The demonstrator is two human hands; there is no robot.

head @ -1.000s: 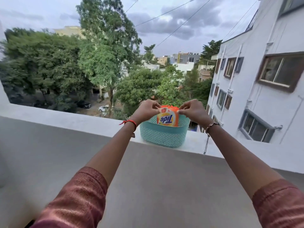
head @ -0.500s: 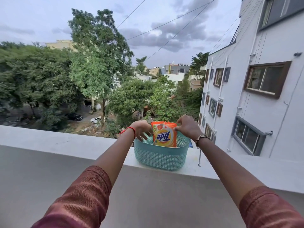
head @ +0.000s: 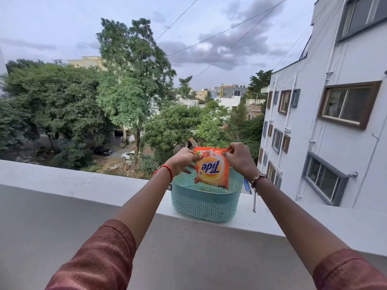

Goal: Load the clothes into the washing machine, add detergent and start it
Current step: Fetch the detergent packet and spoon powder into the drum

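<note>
An orange Tide detergent packet (head: 212, 171) hangs over a teal perforated plastic basket (head: 204, 203) that stands on the white balcony ledge (head: 83, 185). My left hand (head: 184, 162) pinches the packet's upper left edge. At the upper right corner, my right hand (head: 238, 158) pinches the packet's top. Most of the packet is above the basket rim, with its lower end just inside. No clothes and no washing machine are in view.
The ledge runs across the view, with a grey parapet wall (head: 62, 237) below it on my side. Beyond the ledge is a drop to a street with trees and parked cars. A white building (head: 335, 132) stands at the right.
Both hands have raised the detergent packet from deep in the basket to mostly above its rim. The view has dropped a little.
</note>
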